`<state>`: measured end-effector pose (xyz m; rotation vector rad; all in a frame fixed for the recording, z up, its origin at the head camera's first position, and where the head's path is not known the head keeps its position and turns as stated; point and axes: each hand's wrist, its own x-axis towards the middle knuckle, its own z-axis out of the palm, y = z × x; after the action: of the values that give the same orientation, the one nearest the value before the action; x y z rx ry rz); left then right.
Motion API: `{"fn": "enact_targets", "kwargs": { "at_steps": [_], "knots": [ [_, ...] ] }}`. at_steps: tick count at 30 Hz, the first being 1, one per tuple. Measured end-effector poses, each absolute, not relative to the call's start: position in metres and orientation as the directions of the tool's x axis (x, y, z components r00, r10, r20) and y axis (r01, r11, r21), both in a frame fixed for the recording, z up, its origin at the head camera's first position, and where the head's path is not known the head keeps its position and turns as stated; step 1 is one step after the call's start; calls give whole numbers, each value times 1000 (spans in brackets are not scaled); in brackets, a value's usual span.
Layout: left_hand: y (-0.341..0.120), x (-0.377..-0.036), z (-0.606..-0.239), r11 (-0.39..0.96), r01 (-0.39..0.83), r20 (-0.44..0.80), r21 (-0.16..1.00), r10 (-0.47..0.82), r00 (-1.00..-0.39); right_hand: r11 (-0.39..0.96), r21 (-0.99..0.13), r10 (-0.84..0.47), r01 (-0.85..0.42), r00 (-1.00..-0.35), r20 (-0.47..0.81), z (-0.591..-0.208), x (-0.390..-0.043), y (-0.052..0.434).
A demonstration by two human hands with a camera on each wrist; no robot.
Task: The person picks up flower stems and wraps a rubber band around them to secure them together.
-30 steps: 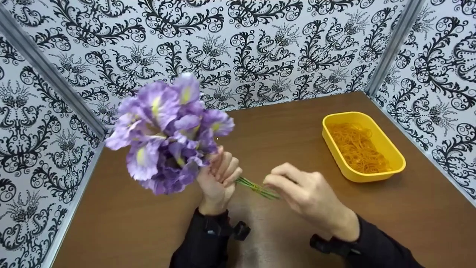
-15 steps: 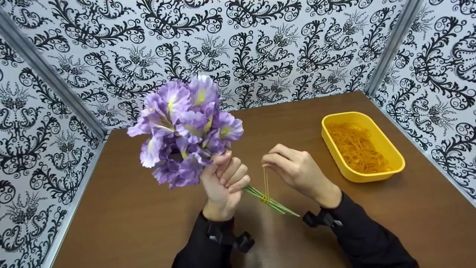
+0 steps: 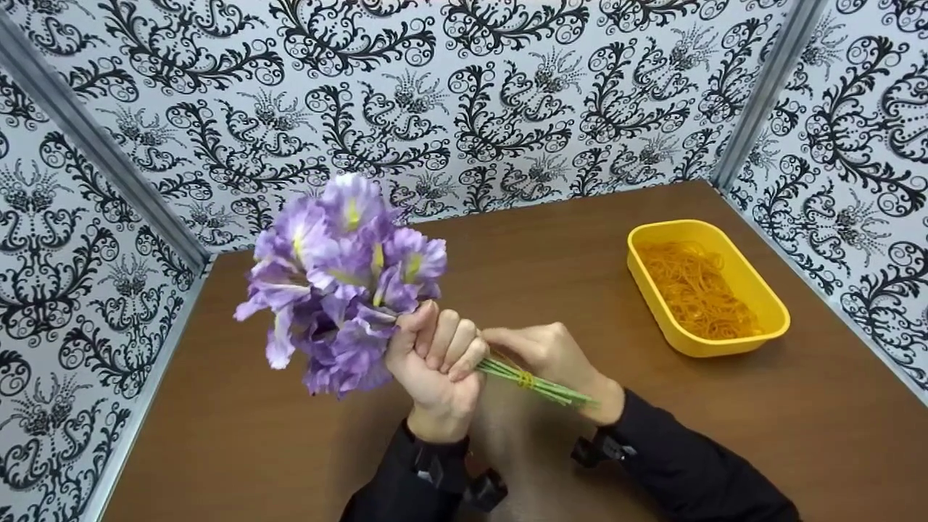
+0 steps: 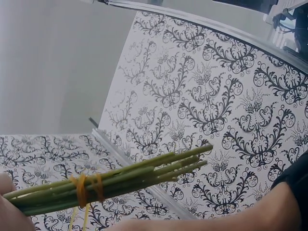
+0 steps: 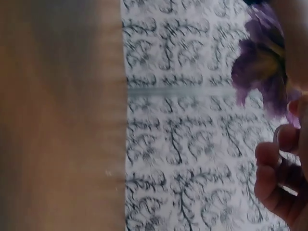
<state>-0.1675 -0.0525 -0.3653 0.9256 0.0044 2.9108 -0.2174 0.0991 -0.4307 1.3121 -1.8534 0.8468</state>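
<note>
My left hand (image 3: 441,366) grips a bunch of purple irises (image 3: 341,283) just below the blooms, fingers curled round the stems. The green stems (image 3: 558,393) stick out to the right, bound by a yellow rubber band (image 4: 83,190) wound round them. From the binding, thin yellow strands (image 4: 85,219) stretch away in the left wrist view. My right hand (image 3: 558,359) is behind the stems, close to the left hand's knuckles, pinching the stretched loop; its fingertips are partly hidden in the head view. In the right wrist view, curled fingers (image 5: 269,180) appear below a purple bloom (image 5: 262,67).
A yellow plastic tub (image 3: 656,308) at the right holds a heap of rubber bands (image 3: 699,290). Patterned panels (image 3: 507,94) wall the brown table (image 3: 536,268) at the back and both sides. A camera is strapped to each wrist.
My right hand first moved up, drawing the rubber band loop above the stems, then came down and left behind them. The left hand kept its grip while the bouquet shifted slightly.
</note>
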Motion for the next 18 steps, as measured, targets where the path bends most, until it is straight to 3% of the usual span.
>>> {"fn": "enact_targets", "kwargs": {
  "at_steps": [2,8,13,18],
  "knots": [
    [-55,-168,-365,-999,-38,547,18,42,-836,271,-158,-490,-950,-277,827,-434,-208,92],
    [-64,-171,-363,-993,116,468,25,-91,-879,421,-39,-529,-906,-280,801,-440,-175,73],
    [-66,-172,-361,-974,220,487,48,-170,-857,501,-85,-517,-861,-377,769,-434,-155,71],
    [-66,-173,-362,-951,293,556,100,-191,-809,573,-66,-495,-817,-409,766,-420,-142,76]
  ]
}}
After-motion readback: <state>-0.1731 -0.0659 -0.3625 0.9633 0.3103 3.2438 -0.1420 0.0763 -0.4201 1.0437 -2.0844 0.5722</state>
